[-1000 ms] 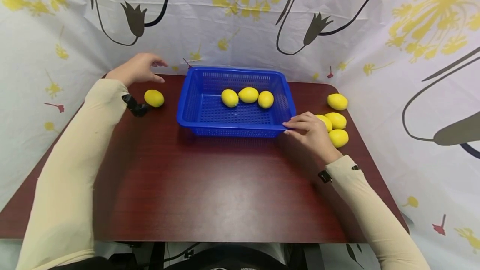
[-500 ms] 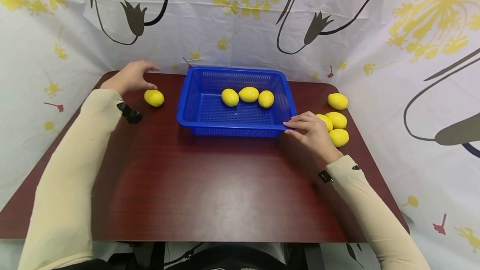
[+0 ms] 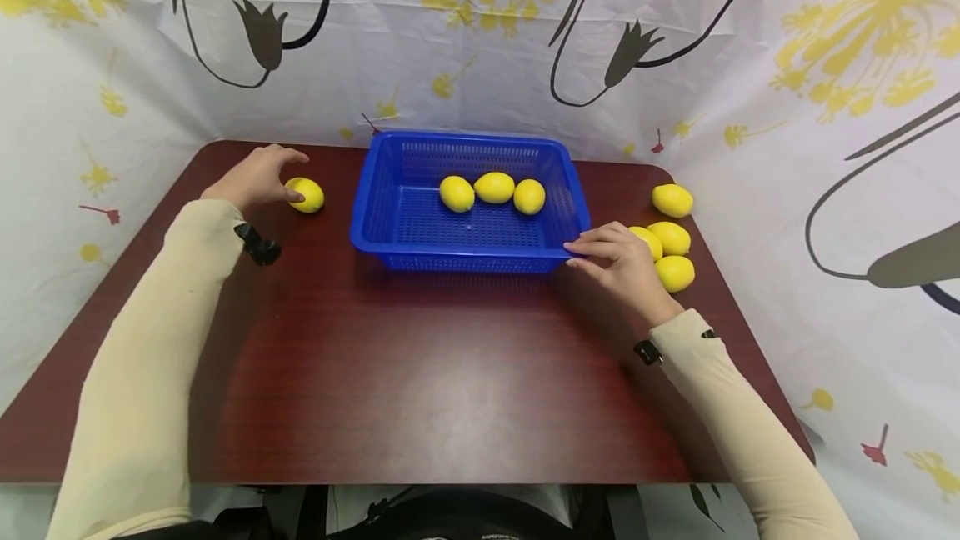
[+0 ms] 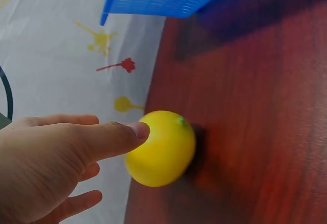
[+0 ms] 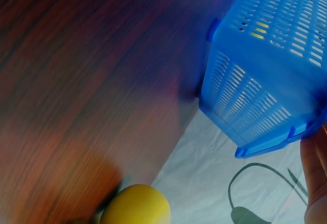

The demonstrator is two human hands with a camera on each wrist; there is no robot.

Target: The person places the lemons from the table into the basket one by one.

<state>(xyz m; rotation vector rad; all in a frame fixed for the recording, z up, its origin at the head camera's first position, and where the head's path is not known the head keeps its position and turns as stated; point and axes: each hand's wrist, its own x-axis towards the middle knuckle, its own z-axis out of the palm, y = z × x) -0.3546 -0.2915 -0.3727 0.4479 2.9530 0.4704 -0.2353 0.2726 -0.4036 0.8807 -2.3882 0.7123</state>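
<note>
My left hand (image 3: 253, 177) is at a single lemon (image 3: 313, 192) on the table's left side. The fingers are spread; in the left wrist view the thumb lies across the near side of this lemon (image 4: 166, 155), and whether it touches cannot be told. A blue plastic basket (image 3: 465, 251) with slotted walls stands at the back middle of the table. Inside it lie three lemons, the left one (image 3: 457, 194), the middle one (image 3: 495, 187) and the right one (image 3: 529, 197). My right hand (image 3: 621, 267) holds the basket's front right corner by the rim, thumb below and fingers above.
Several lemons lie right of the basket, among them a far one (image 3: 672, 201) and a near one (image 3: 675, 273); the right hand partly hides another. The dark red-brown table (image 3: 450, 373) meets a patterned white cloth (image 3: 517, 65) at its back and sides.
My left hand has come down and slightly left onto the lone lemon, its thumb now overlapping it. The right hand stays on the basket's corner, and the basket has not moved.
</note>
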